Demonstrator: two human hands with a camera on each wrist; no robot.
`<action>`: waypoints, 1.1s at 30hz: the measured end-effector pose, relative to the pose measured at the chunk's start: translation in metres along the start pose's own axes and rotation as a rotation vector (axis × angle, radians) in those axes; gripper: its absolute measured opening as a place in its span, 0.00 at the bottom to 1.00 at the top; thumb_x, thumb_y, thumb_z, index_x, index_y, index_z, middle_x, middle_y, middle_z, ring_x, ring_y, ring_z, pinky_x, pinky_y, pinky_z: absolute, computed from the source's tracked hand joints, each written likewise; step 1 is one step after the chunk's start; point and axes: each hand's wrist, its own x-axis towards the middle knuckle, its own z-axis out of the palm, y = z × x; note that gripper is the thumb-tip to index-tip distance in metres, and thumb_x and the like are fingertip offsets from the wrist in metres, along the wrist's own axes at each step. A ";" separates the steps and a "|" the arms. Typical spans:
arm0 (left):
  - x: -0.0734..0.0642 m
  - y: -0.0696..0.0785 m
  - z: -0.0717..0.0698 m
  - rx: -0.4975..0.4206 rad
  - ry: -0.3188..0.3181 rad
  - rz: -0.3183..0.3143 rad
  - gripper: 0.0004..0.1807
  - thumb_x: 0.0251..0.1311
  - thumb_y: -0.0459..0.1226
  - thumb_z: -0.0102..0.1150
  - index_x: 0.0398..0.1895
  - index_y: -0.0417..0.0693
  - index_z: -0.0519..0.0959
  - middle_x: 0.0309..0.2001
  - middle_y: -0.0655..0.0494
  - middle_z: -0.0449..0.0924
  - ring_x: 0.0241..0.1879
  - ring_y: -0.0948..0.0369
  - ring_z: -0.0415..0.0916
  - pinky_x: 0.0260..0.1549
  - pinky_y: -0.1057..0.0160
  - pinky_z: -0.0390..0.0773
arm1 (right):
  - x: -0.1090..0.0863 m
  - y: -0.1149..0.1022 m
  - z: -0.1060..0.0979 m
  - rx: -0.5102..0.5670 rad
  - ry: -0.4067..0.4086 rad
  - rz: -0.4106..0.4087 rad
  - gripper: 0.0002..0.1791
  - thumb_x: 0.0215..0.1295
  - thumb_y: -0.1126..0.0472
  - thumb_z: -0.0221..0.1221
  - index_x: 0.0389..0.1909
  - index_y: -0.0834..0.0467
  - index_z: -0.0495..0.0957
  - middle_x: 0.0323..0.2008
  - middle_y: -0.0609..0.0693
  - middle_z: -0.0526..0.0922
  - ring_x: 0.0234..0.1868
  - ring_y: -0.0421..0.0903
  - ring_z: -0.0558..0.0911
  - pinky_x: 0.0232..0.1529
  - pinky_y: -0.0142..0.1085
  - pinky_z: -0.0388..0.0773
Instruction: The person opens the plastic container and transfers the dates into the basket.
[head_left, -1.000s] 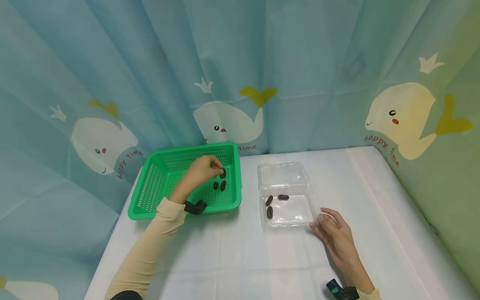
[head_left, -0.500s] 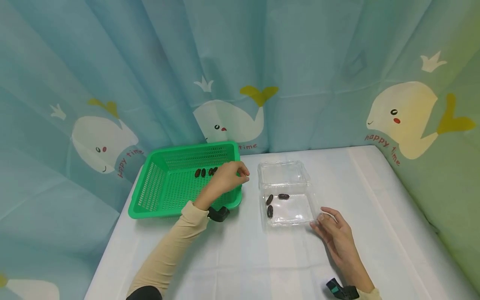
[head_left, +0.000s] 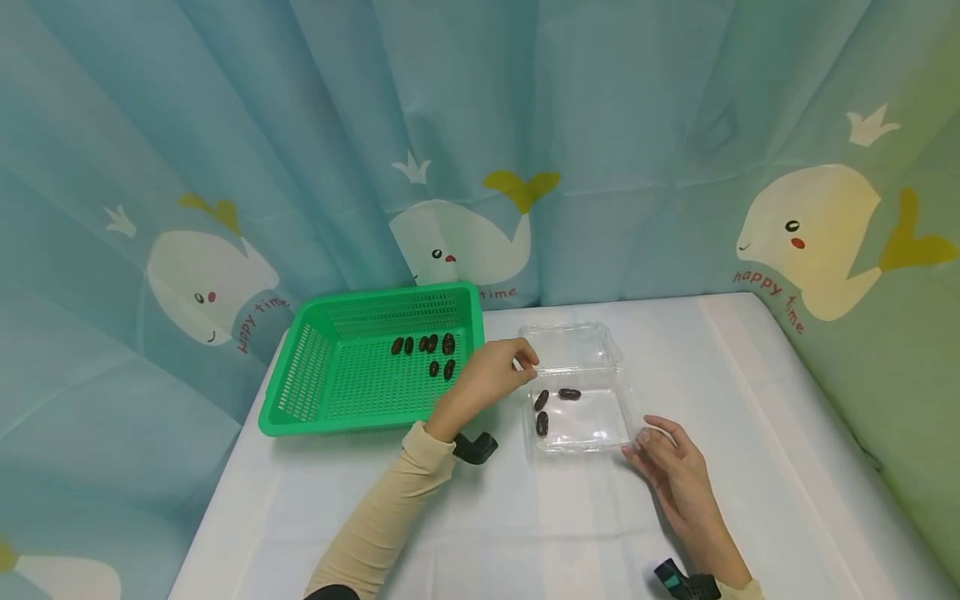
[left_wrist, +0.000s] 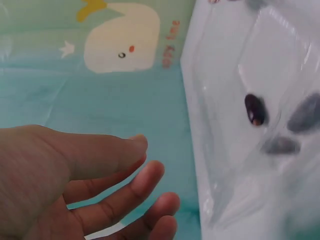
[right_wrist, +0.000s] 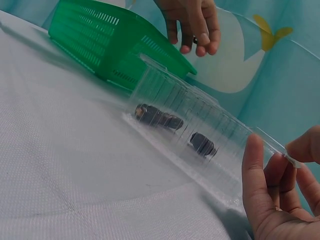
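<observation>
My left hand (head_left: 497,371) hovers at the left edge of the clear plastic clamshell box (head_left: 588,421). In the right wrist view, a dark date (right_wrist: 195,40) shows between its fingers, mostly hidden; the left wrist view shows only the thumb and curled fingers. My right hand (head_left: 671,471) pinches the rim of the box at its front right corner, thumb on top and fingers outside the wall. Three dark, wrinkled dates lie in the box, one date (head_left: 570,394) near the hinge and two along the left side. The box's lid (head_left: 566,346) is folded back.
A green perforated basket (head_left: 300,429) stands left of the box, with several dates (head_left: 433,368) in its right half. A white cloth (head_left: 525,533) covers the table. Behind hangs a blue curtain (head_left: 600,208) with whale prints.
My left hand has moved right from inside the basket, over its rim, to the left edge of the box. My right hand has kept its hold on the box corner.
</observation>
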 end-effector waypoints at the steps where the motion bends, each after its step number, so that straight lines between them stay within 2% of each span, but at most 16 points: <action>1: 0.000 0.001 0.004 -0.001 0.000 0.006 0.08 0.70 0.37 0.65 0.47 0.47 0.86 0.42 0.55 0.88 0.42 0.58 0.83 0.37 0.64 0.77 | 0.000 0.000 0.000 -0.003 0.002 0.002 0.22 0.77 0.65 0.58 0.66 0.60 0.63 0.41 0.41 0.83 0.46 0.36 0.87 0.54 0.31 0.86; 8: 0.002 0.007 0.032 -0.025 -0.027 0.044 0.12 0.71 0.38 0.64 0.54 0.47 0.85 0.47 0.57 0.87 0.44 0.61 0.83 0.38 0.68 0.78 | -0.002 0.001 -0.002 -0.017 0.017 0.013 0.23 0.78 0.65 0.58 0.67 0.60 0.63 0.40 0.40 0.83 0.47 0.35 0.86 0.56 0.32 0.85; 11: 0.001 0.008 0.044 -0.004 -0.024 0.058 0.13 0.71 0.38 0.65 0.55 0.49 0.84 0.48 0.57 0.87 0.46 0.60 0.83 0.40 0.67 0.79 | -0.003 0.001 -0.003 -0.007 0.021 0.014 0.21 0.77 0.65 0.58 0.66 0.59 0.64 0.40 0.41 0.82 0.46 0.35 0.86 0.56 0.33 0.85; 14: 0.001 0.010 0.055 0.093 -0.015 0.079 0.14 0.70 0.38 0.65 0.57 0.50 0.84 0.50 0.57 0.87 0.48 0.59 0.84 0.42 0.64 0.82 | -0.003 0.001 -0.003 -0.002 0.019 0.014 0.20 0.77 0.65 0.58 0.65 0.59 0.65 0.41 0.41 0.82 0.46 0.35 0.86 0.55 0.33 0.85; 19: 0.000 0.015 0.073 0.317 0.019 0.115 0.16 0.69 0.41 0.67 0.58 0.52 0.84 0.51 0.57 0.87 0.50 0.57 0.83 0.38 0.59 0.86 | -0.003 0.000 -0.002 -0.015 0.018 0.013 0.21 0.77 0.65 0.58 0.65 0.59 0.64 0.40 0.41 0.82 0.46 0.35 0.87 0.55 0.32 0.85; 22: -0.001 0.019 0.083 0.413 0.044 0.121 0.17 0.69 0.41 0.67 0.58 0.51 0.83 0.52 0.56 0.85 0.51 0.56 0.82 0.35 0.59 0.86 | -0.002 0.000 -0.002 -0.009 0.018 0.012 0.20 0.77 0.65 0.58 0.65 0.59 0.65 0.41 0.41 0.83 0.46 0.36 0.87 0.55 0.32 0.86; 25: -0.001 0.023 0.090 0.507 0.096 0.147 0.14 0.68 0.41 0.68 0.53 0.50 0.83 0.48 0.56 0.84 0.48 0.57 0.81 0.31 0.61 0.86 | -0.001 0.000 -0.001 0.004 0.017 0.011 0.22 0.77 0.66 0.58 0.66 0.61 0.64 0.42 0.41 0.82 0.46 0.36 0.87 0.54 0.33 0.86; 29: -0.002 0.024 0.100 0.595 0.175 0.188 0.09 0.66 0.40 0.70 0.45 0.49 0.83 0.42 0.55 0.83 0.44 0.57 0.81 0.27 0.64 0.85 | -0.001 0.001 0.000 -0.020 0.016 0.013 0.24 0.78 0.64 0.58 0.68 0.63 0.62 0.42 0.41 0.82 0.47 0.35 0.87 0.55 0.32 0.86; 33: 0.000 0.022 0.107 0.617 0.202 0.209 0.09 0.64 0.39 0.71 0.44 0.48 0.83 0.41 0.54 0.82 0.42 0.56 0.81 0.27 0.64 0.84 | 0.000 0.001 0.000 -0.060 0.008 0.014 0.25 0.78 0.62 0.57 0.69 0.62 0.61 0.46 0.41 0.82 0.49 0.35 0.87 0.56 0.32 0.85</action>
